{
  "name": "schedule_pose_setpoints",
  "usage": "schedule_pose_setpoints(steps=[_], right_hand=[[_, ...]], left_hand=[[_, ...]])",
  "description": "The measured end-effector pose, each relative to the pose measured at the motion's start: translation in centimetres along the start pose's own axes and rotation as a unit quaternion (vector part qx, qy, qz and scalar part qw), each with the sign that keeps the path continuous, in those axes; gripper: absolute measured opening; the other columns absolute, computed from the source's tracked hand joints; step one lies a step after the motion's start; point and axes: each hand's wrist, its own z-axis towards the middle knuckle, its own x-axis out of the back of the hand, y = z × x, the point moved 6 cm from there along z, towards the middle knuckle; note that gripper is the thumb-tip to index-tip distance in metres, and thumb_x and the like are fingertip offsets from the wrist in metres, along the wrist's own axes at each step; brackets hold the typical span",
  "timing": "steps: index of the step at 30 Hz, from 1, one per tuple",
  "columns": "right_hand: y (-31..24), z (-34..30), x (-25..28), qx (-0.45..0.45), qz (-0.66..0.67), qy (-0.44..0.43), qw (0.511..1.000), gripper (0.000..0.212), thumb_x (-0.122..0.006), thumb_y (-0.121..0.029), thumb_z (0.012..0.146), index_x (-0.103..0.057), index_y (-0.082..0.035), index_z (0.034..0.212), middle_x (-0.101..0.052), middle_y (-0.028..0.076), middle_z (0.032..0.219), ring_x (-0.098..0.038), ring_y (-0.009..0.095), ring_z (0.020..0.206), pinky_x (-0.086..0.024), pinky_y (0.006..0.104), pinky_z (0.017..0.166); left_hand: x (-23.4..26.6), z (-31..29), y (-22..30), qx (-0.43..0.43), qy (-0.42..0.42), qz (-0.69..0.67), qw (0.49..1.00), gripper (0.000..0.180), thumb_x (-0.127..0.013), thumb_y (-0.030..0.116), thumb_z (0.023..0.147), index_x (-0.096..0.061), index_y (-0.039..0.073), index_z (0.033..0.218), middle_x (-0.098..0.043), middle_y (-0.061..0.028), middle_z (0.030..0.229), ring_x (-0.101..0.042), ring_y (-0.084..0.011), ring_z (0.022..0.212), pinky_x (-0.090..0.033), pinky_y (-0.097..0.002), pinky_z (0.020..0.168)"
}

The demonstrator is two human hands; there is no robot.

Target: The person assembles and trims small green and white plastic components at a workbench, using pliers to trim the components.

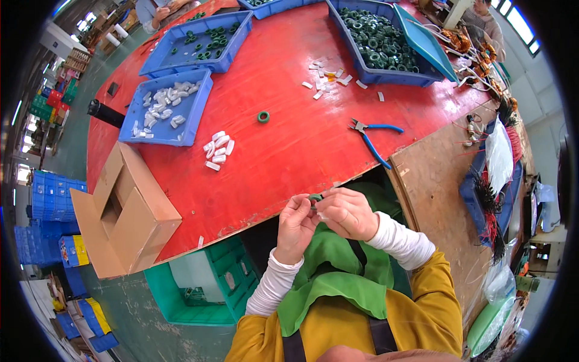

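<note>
Both my hands meet at the near edge of the red table, above my green apron. Between the fingertips of my left hand (295,225) is a small green ring (315,198), pinched. My right hand (348,212) is closed at the ring's other side; its fingertips press together at the ring, and any small piece in them is hidden. Another green ring (263,117) lies alone on the table ahead. To its left sits a small pile of white pieces (218,149). Blue-handled cutting pliers (375,136) rest open to the right.
Blue trays hold white pieces (128,125) and green rings (158,60) at left; a fuller blue bin (386,77) stands far right. More white pieces (319,84) lie scattered before it. An open cardboard box (151,208) is at the left edge, a green crate (163,317) below.
</note>
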Motion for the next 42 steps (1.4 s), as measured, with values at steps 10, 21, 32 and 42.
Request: schedule_pose_setpoints(steps=[10, 21, 32, 42], right_hand=[[-1.3, -1.2, 0.0, -0.087, 0.013, 0.068, 0.994, 0.028, -0.069, 0.003, 0.068, -0.057, -0.004, 0.092, -0.065, 0.009, 0.089, -0.067, 0.026, 0.081, -0.056, 0.0379, 0.072], [3.9, -0.4, 0.9, -0.382, 0.22, 0.04, 0.897, 0.008, -0.061, 0.002, 0.088, -0.054, 0.003, 0.091, -0.064, 0.009, 0.075, -0.069, 0.015, 0.067, -0.053, 0.0253, 0.058], [2.8, -1.1, -0.5, -0.345, 0.134, -0.004, 0.929, 0.01, -0.067, -0.005, 0.08, -0.059, -0.002, 0.084, -0.06, 0.013, 0.066, -0.062, 0.027, 0.057, -0.048, 0.033, 0.051], [2.8, -2.0, -0.7, -0.358, 0.138, 0.003, 0.923, 0.009, -0.066, -0.004, 0.08, -0.059, -0.001, 0.084, -0.059, 0.012, 0.066, -0.062, 0.027, 0.06, -0.048, 0.0343, 0.053]], left_hand=[[-0.8, -0.3, -0.1, -0.086, -0.021, 0.025, 0.996, 0.013, -0.052, 0.007, 0.097, -0.055, 0.004, 0.109, -0.064, -0.0103, 0.102, -0.064, -0.0192, 0.09, -0.054, -0.0319, 0.079], [-1.8, -1.4, 0.7, -0.111, -0.068, 0.17, 0.977, 0.018, -0.056, 0.006, 0.094, -0.055, -0.003, 0.11, -0.063, -0.0103, 0.102, -0.066, -0.0217, 0.092, -0.057, -0.0394, 0.084], [-1.4, -1.7, 0.8, -0.052, -0.113, 0.175, 0.977, 0.019, -0.06, 0.009, 0.093, -0.057, -0.002, 0.108, -0.062, -0.0112, 0.105, -0.065, -0.0211, 0.092, -0.057, -0.0402, 0.084], [-0.7, -1.3, 1.7, -0.148, -0.089, 0.376, 0.91, 0.017, -0.065, 0.01, 0.09, -0.059, 0.0, 0.102, -0.058, -0.0047, 0.099, -0.057, -0.0126, 0.083, -0.054, -0.029, 0.073]])
